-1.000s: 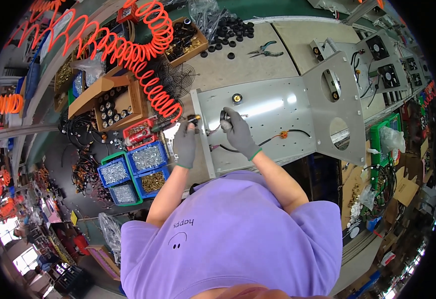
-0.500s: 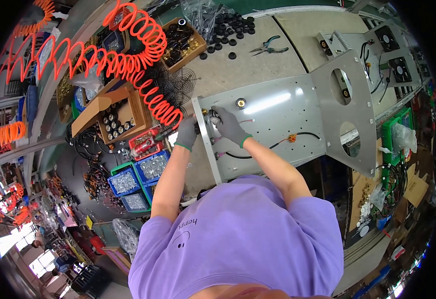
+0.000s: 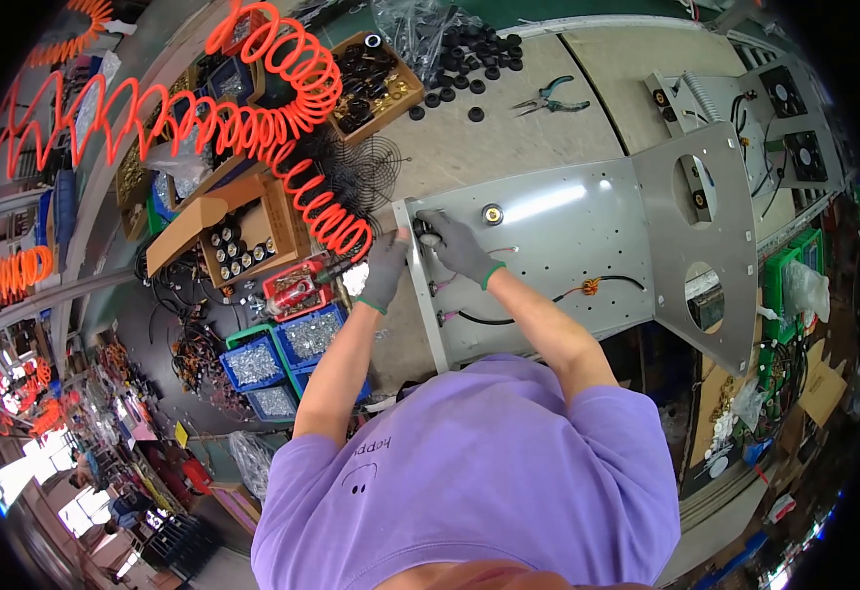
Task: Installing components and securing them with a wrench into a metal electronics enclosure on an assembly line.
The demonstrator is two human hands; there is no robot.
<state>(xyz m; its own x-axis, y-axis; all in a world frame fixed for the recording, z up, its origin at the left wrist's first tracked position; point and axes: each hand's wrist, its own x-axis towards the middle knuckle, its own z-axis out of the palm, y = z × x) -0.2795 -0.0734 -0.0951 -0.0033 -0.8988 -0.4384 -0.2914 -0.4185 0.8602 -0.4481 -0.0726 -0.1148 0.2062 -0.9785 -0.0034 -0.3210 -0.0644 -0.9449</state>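
While both gloved hands meet at the left wall of the grey metal case, the right hand reaches inside it and the left hand is just outside. The right fingers are bent around a small black part, which sits at their tips beside the inner face of the case's left wall, near the far corner; whether it touches the metal I cannot tell. The left hand has its fingertips close to the wall's outer face, and what it grasps, if anything, is hidden. On the case floor, a round socket with a brass centre stands to the right of the right hand, and a black cable with an orange ring lies nearer the person; bare metal stretches between them, up to the tall plate at the case's right end. Past the case's far edge, open bench runs up to the pliers and some black caps. Left of the case are a red tray with something red in it, blue bins of silver screws, and an open carton of round black-and-silver pieces. Beyond the case's far left corner, a shallow box holds black and brass parts.
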